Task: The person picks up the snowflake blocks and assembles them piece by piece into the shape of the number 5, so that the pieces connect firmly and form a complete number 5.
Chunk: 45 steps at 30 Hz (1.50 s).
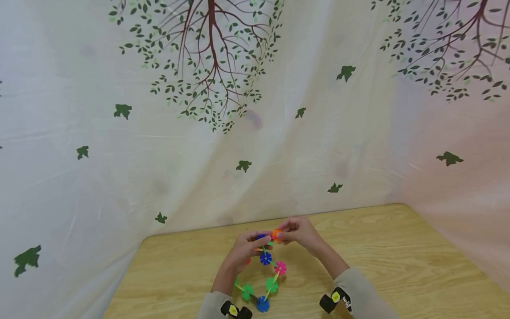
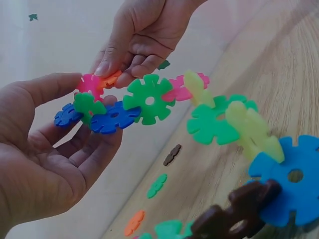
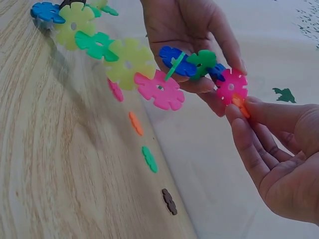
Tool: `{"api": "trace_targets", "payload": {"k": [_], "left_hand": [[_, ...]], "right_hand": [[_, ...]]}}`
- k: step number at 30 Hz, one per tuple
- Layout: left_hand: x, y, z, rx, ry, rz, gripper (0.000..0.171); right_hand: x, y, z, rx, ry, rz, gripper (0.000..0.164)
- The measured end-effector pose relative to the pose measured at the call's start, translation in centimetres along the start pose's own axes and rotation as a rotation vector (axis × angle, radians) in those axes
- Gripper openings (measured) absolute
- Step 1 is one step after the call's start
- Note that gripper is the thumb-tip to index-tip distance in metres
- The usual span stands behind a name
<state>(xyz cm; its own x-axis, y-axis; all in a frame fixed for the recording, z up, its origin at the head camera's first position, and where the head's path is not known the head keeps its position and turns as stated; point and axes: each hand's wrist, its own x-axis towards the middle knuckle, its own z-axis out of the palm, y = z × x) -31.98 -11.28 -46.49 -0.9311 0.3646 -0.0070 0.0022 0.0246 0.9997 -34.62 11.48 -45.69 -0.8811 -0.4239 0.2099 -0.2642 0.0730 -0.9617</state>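
Basically, L hand (image 2: pixel 50 164) fingers gripping multicol. disc chain (image 2: pixel 204 127), R hand (image 3: pixel 289 174) fingers pinching orange disc (image 3: pixel 240 106), pink disc (image 3: pixel 237 79) touching it

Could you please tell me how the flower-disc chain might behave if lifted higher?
The flower-disc chain is probably light, since its discs look like thin plastic. It may sway or flex at its joints, as the discs meet only at notched edges. Each disc would likely stay stiff; none looks bent.
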Motion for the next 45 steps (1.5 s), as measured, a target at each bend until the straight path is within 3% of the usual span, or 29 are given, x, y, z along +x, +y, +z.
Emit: {"api": "trace_targets", "payload": {"k": [4, 18, 34, 40, 45], "left_hand": [[0.1, -0.1, -0.2, 0.027, -0.007, -0.011, 0.043], [0.3, -0.1, 0.5, 0.098, 0.093, 0.006, 0.04], [1.4, -0.3, -0.4, 0.103, 0.094, -0.011, 0.039], [1.6, -0.2, -0.6, 0.075, 0.1, -0.003, 0.04], [1.7, -0.2, -0.5, 0.067, 0.1, 0.021, 0.039]], "right_hand": [[0.1, -0.1, 0.2, -0.006, -0.014, 0.0, 0.025], [0.5, -0.4, 0.3, -0.096, -0.039, -0.02, 0.026], [2.4, -1.3, -1.4, -0.232, -0.153, 0.019, 0.027], [3.6, -0.7, -2.6, -0.338, -0.173, 0.03, 0.026], [4.3, 1.3, -3.0, -0.413, -0.171, 0.055, 0.023]]}}
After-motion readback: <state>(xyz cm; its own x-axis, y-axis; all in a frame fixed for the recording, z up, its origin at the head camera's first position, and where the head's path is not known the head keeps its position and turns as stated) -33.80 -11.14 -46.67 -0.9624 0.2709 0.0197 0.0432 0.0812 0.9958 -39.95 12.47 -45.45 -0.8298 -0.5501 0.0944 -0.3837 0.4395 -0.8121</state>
